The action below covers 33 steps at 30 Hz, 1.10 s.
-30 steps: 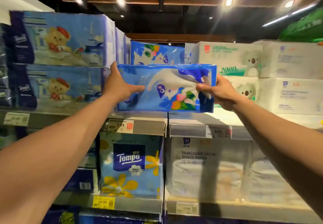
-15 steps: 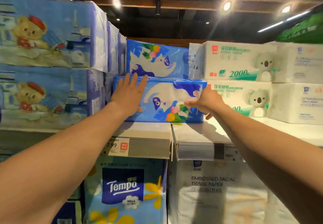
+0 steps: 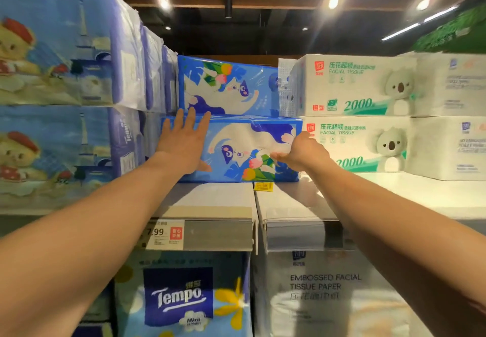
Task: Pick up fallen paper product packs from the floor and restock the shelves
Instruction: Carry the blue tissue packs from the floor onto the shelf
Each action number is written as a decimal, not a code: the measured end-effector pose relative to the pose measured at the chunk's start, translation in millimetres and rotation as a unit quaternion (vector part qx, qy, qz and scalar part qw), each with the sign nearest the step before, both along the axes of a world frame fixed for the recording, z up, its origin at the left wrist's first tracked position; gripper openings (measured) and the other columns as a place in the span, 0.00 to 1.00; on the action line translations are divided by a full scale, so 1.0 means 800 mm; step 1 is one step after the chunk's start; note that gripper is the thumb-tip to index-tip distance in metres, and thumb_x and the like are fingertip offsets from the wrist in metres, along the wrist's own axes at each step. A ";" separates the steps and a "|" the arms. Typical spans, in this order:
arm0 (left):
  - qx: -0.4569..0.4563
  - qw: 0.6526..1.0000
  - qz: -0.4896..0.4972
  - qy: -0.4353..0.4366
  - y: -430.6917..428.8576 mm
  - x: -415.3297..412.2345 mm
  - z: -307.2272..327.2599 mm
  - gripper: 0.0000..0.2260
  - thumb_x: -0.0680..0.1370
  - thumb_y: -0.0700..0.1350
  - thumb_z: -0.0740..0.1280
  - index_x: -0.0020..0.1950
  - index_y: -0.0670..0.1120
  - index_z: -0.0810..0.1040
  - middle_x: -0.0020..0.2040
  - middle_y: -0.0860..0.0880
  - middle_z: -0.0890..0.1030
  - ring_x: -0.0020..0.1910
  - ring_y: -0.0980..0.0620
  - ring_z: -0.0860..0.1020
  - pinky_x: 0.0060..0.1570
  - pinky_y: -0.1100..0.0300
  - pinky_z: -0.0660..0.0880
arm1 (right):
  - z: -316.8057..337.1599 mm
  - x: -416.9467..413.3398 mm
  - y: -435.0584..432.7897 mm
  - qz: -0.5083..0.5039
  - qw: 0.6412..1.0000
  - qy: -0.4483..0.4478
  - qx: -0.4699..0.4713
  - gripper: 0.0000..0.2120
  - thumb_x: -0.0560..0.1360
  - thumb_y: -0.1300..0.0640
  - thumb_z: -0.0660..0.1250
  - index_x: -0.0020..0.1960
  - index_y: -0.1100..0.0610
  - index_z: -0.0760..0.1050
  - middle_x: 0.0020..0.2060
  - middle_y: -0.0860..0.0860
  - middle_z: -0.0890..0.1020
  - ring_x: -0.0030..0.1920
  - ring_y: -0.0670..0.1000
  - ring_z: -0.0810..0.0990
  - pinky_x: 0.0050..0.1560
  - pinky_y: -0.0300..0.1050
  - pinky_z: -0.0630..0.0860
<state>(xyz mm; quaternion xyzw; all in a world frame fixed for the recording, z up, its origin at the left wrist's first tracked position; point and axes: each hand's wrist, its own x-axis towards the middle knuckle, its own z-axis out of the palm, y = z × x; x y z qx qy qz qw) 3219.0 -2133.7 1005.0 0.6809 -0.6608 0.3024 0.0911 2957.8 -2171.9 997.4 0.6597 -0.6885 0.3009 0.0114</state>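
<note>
our flat open left hand (image 3: 184,144) and pinching right hand (image 3: 302,152) on the blue cat tissue pack (image 3: 247,150), top shelf (image 3: 394,192)

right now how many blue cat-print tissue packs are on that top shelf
2. One blue cat-print tissue pack sits on the shelf under both hands; a second lies on top, set further back. More may be hidden behind.

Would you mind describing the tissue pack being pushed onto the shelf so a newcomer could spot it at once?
Look at the upper shelf, between the bear-print packs and the white koala packs. The blue cat pack lies at the bottom of that gap, the left hand flat on its front and the right hand at its right end. Unlike the identical upper pack, its cat print is upside down.
</note>
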 end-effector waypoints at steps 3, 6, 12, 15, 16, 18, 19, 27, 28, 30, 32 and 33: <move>0.011 0.999 -0.023 0.023 0.022 -0.008 0.006 0.56 0.71 0.72 0.66 0.82 0.49 0.33 0.83 0.41 0.39 0.81 0.37 0.41 0.77 0.37 0.49 | 0.011 -0.001 0.021 -0.006 0.999 0.032 -0.038 0.59 0.71 0.30 0.71 0.81 0.63 0.43 0.77 0.62 0.62 0.72 0.66 0.68 0.64 0.61 0.73; 0.024 0.999 -0.026 0.030 0.055 -0.021 0.016 0.56 0.71 0.74 0.65 0.82 0.50 0.33 0.82 0.42 0.37 0.81 0.39 0.39 0.77 0.38 0.48 | 0.021 -0.006 0.056 0.011 0.993 0.087 -0.079 0.60 0.70 0.29 0.70 0.82 0.59 0.40 0.79 0.61 0.56 0.76 0.68 0.60 0.68 0.69 0.69; 0.048 0.997 -0.035 0.041 0.138 -0.057 0.020 0.56 0.69 0.76 0.64 0.82 0.51 0.34 0.83 0.43 0.40 0.82 0.41 0.40 0.78 0.38 0.49 | 0.012 -0.024 0.139 0.090 0.970 0.202 -0.103 0.57 0.70 0.27 0.67 0.82 0.56 0.43 0.81 0.60 0.53 0.79 0.65 0.54 0.70 0.71 0.66; 0.051 0.997 -0.044 0.038 0.181 -0.074 0.019 0.58 0.67 0.76 0.65 0.82 0.51 0.35 0.83 0.44 0.41 0.82 0.42 0.41 0.78 0.38 0.50 | 0.009 -0.035 0.181 0.116 0.960 0.231 -0.110 0.55 0.71 0.29 0.68 0.82 0.55 0.42 0.81 0.59 0.52 0.80 0.64 0.53 0.72 0.71 0.64; 0.047 0.997 -0.048 0.040 0.195 -0.078 0.018 0.58 0.67 0.76 0.65 0.82 0.51 0.36 0.83 0.43 0.42 0.82 0.42 0.41 0.78 0.38 0.50 | 0.008 -0.040 0.196 0.120 0.959 0.233 -0.112 0.55 0.71 0.30 0.68 0.82 0.55 0.43 0.81 0.59 0.52 0.80 0.64 0.52 0.73 0.70 0.64; 0.043 0.997 -0.056 0.041 0.220 -0.087 0.016 0.58 0.66 0.76 0.65 0.82 0.51 0.37 0.83 0.44 0.42 0.82 0.42 0.42 0.79 0.38 0.50 | 0.006 -0.048 0.228 0.118 0.959 0.233 -0.110 0.55 0.72 0.30 0.69 0.82 0.55 0.43 0.82 0.59 0.51 0.81 0.64 0.51 0.74 0.71 0.62; 0.047 0.996 -0.060 0.037 0.232 -0.092 0.014 0.58 0.66 0.77 0.64 0.83 0.51 0.37 0.83 0.44 0.42 0.82 0.42 0.42 0.79 0.38 0.50 | 0.005 -0.053 0.245 0.115 0.959 0.235 -0.106 0.55 0.72 0.30 0.69 0.82 0.55 0.43 0.82 0.59 0.50 0.81 0.64 0.50 0.75 0.71 0.61; 0.060 0.977 -0.199 0.042 0.310 -0.143 -0.022 0.60 0.61 0.80 0.60 0.83 0.51 0.43 0.83 0.44 0.47 0.82 0.43 0.47 0.78 0.39 0.52 | -0.034 -0.114 0.389 0.024 0.964 0.255 -0.068 0.55 0.72 0.29 0.66 0.83 0.56 0.42 0.82 0.59 0.51 0.81 0.64 0.51 0.73 0.69 0.63; 0.060 0.973 -0.221 0.026 0.318 -0.157 -0.031 0.62 0.58 0.81 0.57 0.83 0.50 0.44 0.83 0.43 0.49 0.82 0.42 0.49 0.78 0.38 0.54 | -0.044 -0.130 0.410 0.007 0.964 0.261 -0.056 0.54 0.72 0.29 0.66 0.83 0.56 0.42 0.81 0.59 0.51 0.80 0.64 0.51 0.73 0.69 0.63; 0.062 0.964 -0.260 -0.006 0.339 -0.193 -0.048 0.63 0.56 0.82 0.53 0.83 0.49 0.47 0.82 0.40 0.53 0.81 0.40 0.53 0.76 0.38 0.57 | -0.065 -0.165 0.457 -0.024 0.963 0.265 -0.034 0.54 0.72 0.28 0.65 0.83 0.56 0.43 0.81 0.59 0.51 0.80 0.64 0.51 0.72 0.70 0.63; 0.071 0.949 -0.306 -0.008 0.363 -0.239 -0.068 0.62 0.58 0.82 0.54 0.83 0.48 0.47 0.82 0.40 0.53 0.81 0.40 0.54 0.76 0.38 0.57 | -0.089 -0.204 0.508 -0.056 0.962 0.269 -0.011 0.53 0.73 0.29 0.65 0.83 0.56 0.43 0.81 0.58 0.52 0.80 0.63 0.52 0.72 0.70 0.63; 0.081 0.937 -0.340 -0.011 0.376 -0.266 -0.078 0.63 0.57 0.83 0.53 0.83 0.48 0.48 0.82 0.40 0.53 0.80 0.39 0.54 0.76 0.39 0.58 | -0.101 -0.225 0.534 -0.072 0.960 0.269 0.002 0.53 0.73 0.29 0.65 0.83 0.56 0.44 0.81 0.58 0.52 0.80 0.63 0.52 0.72 0.70 0.63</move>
